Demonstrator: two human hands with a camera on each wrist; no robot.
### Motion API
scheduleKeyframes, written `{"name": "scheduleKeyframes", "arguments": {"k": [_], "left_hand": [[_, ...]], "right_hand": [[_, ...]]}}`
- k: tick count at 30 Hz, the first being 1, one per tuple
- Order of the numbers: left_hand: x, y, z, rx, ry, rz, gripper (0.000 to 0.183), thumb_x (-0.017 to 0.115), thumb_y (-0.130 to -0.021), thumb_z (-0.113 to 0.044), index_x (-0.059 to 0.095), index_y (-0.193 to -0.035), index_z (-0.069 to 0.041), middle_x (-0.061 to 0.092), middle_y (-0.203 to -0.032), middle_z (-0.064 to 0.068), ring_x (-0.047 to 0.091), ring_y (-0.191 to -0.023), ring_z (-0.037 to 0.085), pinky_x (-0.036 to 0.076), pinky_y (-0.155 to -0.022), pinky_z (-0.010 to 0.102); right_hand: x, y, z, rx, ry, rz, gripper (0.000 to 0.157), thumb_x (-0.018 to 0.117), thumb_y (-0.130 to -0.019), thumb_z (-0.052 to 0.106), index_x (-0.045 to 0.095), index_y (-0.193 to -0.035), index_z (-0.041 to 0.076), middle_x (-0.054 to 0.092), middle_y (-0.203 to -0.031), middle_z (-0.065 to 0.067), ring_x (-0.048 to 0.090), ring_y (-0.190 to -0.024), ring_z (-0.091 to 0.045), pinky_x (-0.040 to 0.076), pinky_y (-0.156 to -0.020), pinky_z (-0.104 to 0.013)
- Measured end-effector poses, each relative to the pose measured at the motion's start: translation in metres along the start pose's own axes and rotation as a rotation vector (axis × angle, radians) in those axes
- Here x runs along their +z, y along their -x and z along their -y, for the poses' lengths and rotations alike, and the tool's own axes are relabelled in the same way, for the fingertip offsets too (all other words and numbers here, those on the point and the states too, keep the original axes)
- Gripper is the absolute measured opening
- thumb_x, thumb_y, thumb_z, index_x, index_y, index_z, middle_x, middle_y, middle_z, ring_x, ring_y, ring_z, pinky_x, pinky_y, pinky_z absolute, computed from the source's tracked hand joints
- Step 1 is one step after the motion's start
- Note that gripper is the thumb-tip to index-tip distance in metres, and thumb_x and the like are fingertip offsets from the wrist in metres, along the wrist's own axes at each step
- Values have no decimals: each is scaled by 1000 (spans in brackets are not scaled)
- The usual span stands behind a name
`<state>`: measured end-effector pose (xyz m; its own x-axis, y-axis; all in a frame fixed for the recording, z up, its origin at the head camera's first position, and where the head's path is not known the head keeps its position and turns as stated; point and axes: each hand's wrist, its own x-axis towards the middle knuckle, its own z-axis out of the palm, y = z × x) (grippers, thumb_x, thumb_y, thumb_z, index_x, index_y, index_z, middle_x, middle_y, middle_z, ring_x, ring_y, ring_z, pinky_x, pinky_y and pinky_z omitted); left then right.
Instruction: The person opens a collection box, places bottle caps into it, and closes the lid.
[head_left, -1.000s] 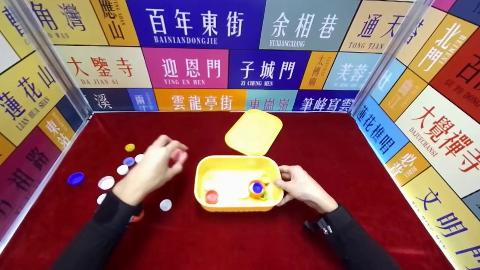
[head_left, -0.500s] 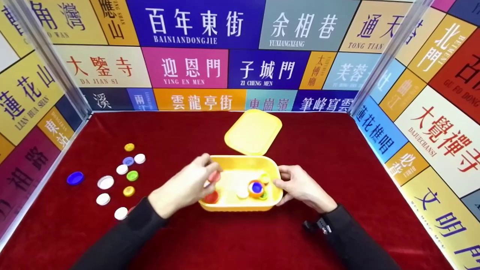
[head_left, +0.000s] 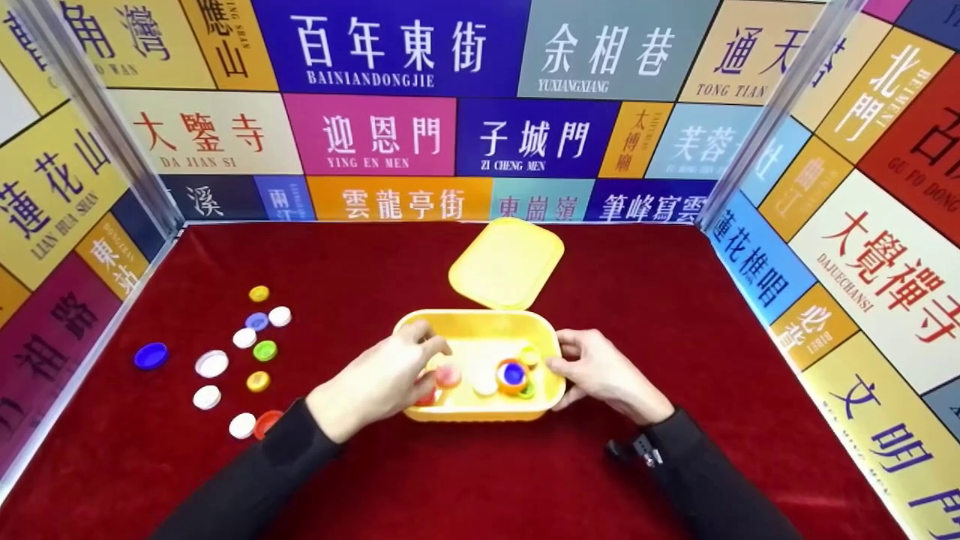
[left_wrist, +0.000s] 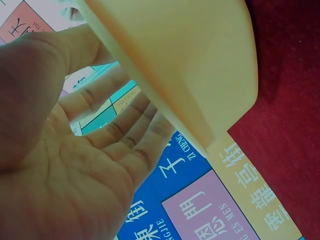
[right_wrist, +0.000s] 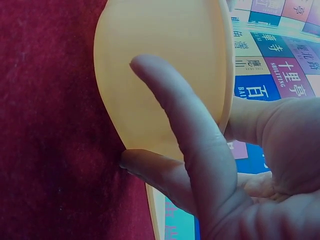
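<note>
L hand (head_left: 379, 379) is over the L end of a yellow rounded-rectangular plastic box (head_left: 480, 415), fingers loosely bent, part open & gripping nothing that I can see; a pink round plastic cap (head_left: 448, 376) sits in the box just by its fingertips. R hand (head_left: 611, 379) pinches the box's R end, thumb at the rim. I've also got a flat yellow plastic lid (head_left: 507, 264) just behind, plus assorted round plastic caps (head_left: 211, 364) on the red cloth-covered tabletop (head_left: 480, 480) to L.

Left hand (head_left: 379, 379) moved from beside box (head_left: 484, 415) to over it — pink cap (head_left: 448, 376), pinched earlier, now seemingly loose inside — blurred.
</note>
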<state>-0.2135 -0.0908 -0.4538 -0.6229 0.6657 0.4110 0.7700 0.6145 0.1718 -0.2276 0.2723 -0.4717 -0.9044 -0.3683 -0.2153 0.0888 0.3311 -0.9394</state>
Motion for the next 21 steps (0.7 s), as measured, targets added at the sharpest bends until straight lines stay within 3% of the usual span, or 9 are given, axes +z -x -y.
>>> {"name": "scheduleKeyframes", "arguments": {"k": [9, 16, 21], "left_hand": [[-1, -2, 5, -6, 11, -25, 27, 88, -96, -2, 79, -121, -2, 68, -115, 17, 68, -94, 26, 66, -82, 35], [-8, 0, 10, -77, -14, 5, 26, 87, -100, -9, 80, -125, -6, 70, -119, 14, 69, -101, 29, 68, -87, 40], [-14, 3, 21, -127, 10, -24, 30, 87, -100, -9, 79, -128, -6, 71, -123, 14, 70, -106, 31, 69, -92, 43]], "right_hand": [[0, 0, -1, 0, 0, -1, 39, 65, -112, 1, 65, -150, -10, 76, -142, -33, 88, -97, -43, 74, -72, -50], [0, 0, -1, -2, 9, -5, 40, 65, -112, 1, 65, -150, -9, 77, -141, -32, 87, -96, -42, 74, -71, -49], [0, 0, -1, -4, 10, -4, 40, 65, -111, 1, 65, -150, -9, 77, -139, -32, 87, -96, -42, 74, -71, -49]]}}
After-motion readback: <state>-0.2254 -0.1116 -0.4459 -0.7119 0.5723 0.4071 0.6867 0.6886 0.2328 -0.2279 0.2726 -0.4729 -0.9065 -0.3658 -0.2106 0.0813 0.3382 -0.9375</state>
